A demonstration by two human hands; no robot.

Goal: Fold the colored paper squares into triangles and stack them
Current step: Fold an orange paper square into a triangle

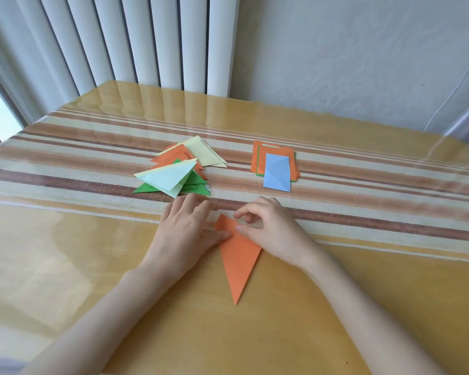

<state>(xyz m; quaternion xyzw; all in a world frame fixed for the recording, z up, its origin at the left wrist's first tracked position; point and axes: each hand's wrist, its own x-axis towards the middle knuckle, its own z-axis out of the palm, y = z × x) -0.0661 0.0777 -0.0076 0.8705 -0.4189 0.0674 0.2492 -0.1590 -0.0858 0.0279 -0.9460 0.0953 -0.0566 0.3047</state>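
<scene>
An orange paper triangle lies flat on the table in front of me, its long point toward me. My left hand rests flat beside its far left edge, thumb tip touching the paper. My right hand sits at the far right corner with its fingers curled, thumb pressing on the fold. Farther back on the left lies a loose pile of folded triangles in green, orange, pale green and pale yellow. Back right is a stack of unfolded squares, orange and green, with a blue sheet on top.
The wooden table has a striped runner under a glossy clear cover. A radiator and wall stand behind the far edge. A window edge shows at the far left.
</scene>
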